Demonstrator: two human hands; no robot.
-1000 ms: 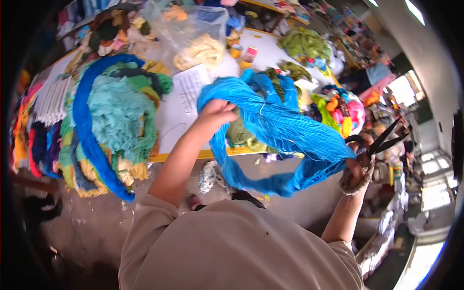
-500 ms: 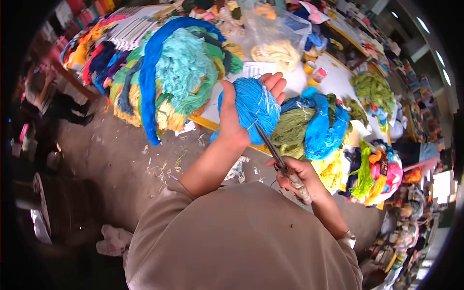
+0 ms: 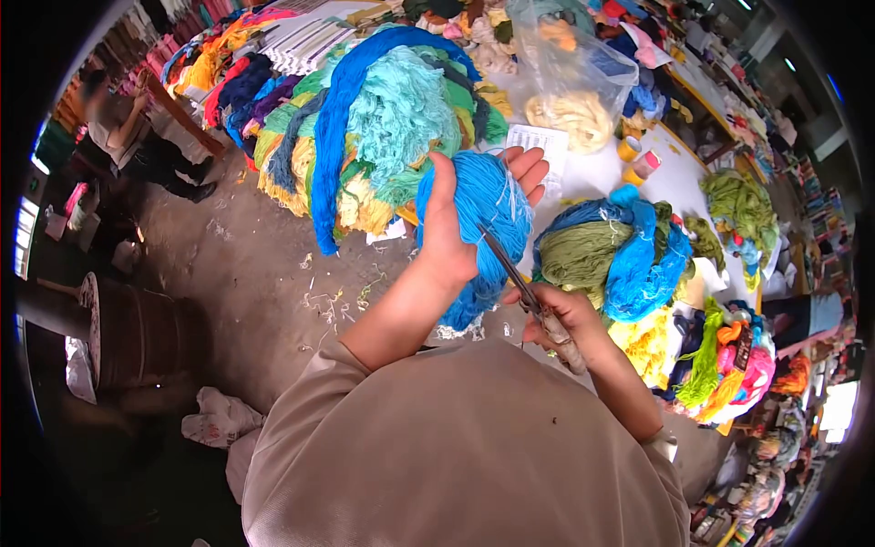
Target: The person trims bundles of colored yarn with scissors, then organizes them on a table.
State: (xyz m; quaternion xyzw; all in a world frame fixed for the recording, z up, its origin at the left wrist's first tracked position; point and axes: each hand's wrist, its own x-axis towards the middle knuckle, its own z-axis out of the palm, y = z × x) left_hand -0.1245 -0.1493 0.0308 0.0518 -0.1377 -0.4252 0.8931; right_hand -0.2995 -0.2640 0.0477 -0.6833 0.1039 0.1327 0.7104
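Observation:
My left hand (image 3: 448, 232) holds a skein of blue yarn (image 3: 483, 205) in its upturned palm, thumb on one side and fingers spread on the other. Below the palm the skein hangs down in loose strands. In my right hand (image 3: 570, 319) is a pair of scissors (image 3: 558, 337) with dark metal blades and pale wrapped handles. The blades look close together, and their tips lie against the front of the blue yarn. Thin pale threads cross the skein near my left fingers.
A large heap of green and turquoise yarn (image 3: 401, 109) sits on the table ahead. Olive yarn (image 3: 583, 251), bright blue hanks (image 3: 643, 269) and two small spools (image 3: 643, 166) are at right. A brown drum (image 3: 141, 337) and another person (image 3: 132, 137) are at left.
My view has turned leftward, so the table and heaps appear farther right. More blue yarn now hangs below my left palm. Both hands keep their holds, scissor tips still at the skein.

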